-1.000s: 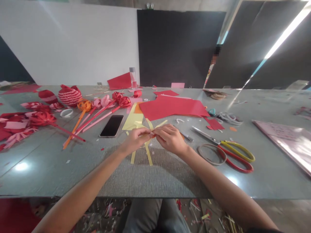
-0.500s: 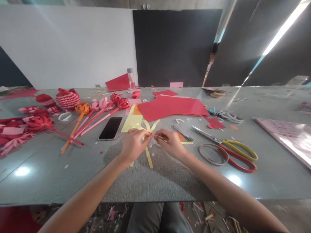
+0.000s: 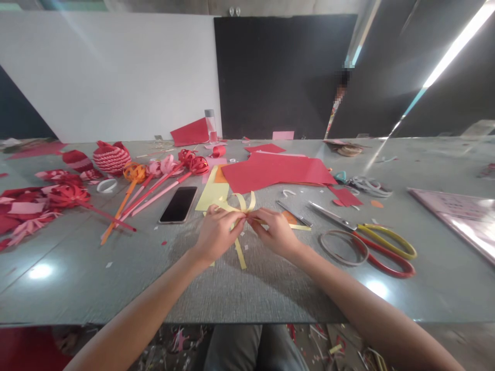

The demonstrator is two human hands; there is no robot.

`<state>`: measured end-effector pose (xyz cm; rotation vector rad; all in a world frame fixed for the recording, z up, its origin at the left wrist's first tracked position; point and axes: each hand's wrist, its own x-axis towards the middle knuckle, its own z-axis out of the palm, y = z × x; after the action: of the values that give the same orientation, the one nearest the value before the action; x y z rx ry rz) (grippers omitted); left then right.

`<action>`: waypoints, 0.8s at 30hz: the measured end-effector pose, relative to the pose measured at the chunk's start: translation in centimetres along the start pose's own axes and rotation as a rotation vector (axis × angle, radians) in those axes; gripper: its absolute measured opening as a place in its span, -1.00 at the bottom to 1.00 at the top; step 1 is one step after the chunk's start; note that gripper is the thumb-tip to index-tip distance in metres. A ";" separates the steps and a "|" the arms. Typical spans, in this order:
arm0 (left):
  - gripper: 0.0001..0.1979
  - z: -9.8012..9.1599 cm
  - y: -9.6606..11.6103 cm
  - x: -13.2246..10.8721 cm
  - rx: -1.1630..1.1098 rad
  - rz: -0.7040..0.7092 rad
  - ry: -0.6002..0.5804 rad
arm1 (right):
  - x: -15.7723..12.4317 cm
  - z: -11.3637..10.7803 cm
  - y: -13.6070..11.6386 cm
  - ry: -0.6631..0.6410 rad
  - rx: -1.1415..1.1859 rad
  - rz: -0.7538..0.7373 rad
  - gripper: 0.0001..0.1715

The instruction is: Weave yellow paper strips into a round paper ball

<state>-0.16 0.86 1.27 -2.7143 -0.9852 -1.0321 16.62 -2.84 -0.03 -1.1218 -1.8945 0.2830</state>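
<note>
My left hand (image 3: 217, 229) and my right hand (image 3: 273, 231) meet over the grey table (image 3: 247, 278), fingertips pinched together on a bundle of thin yellow paper strips (image 3: 240, 206). The strips loop up behind my fingers and one strip end hangs down towards me between the hands. A yellow paper sheet (image 3: 211, 195) lies just behind my left hand, beside a black phone (image 3: 178, 204). Close to my right hand lie a metal blade (image 3: 294, 213) and large scissors (image 3: 367, 238) with yellow and red handles.
Red paper sheets (image 3: 274, 171) lie spread behind my hands. Paper flowers on sticks (image 3: 154, 180) and red woven shapes (image 3: 110, 156) fill the left. A wire ring (image 3: 340, 247) lies by the scissors, a pink sheet (image 3: 456, 214) at far right, and a bottle (image 3: 210, 125) stands at the back.
My hands drew apart a little, then came back together on the strips. The yellow strips now curl into a loop above my fingers.
</note>
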 end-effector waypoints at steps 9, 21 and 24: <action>-0.84 -0.2 -0.2 0.2 -0.152 -0.085 -0.067 | 0.3 0.0 0.4 -0.040 0.131 0.037 -0.84; -0.86 -0.1 -0.6 0.2 -0.308 -0.280 0.054 | 0.4 -0.1 0.4 0.074 0.362 0.234 -0.81; -0.84 -0.4 -0.5 0.3 -0.357 -0.284 0.051 | 0.5 -0.3 0.3 0.154 0.384 0.230 -0.82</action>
<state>-0.51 1.35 1.69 -2.8551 -1.3205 -1.4440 16.94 -2.38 0.22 -1.0616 -1.4968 0.6418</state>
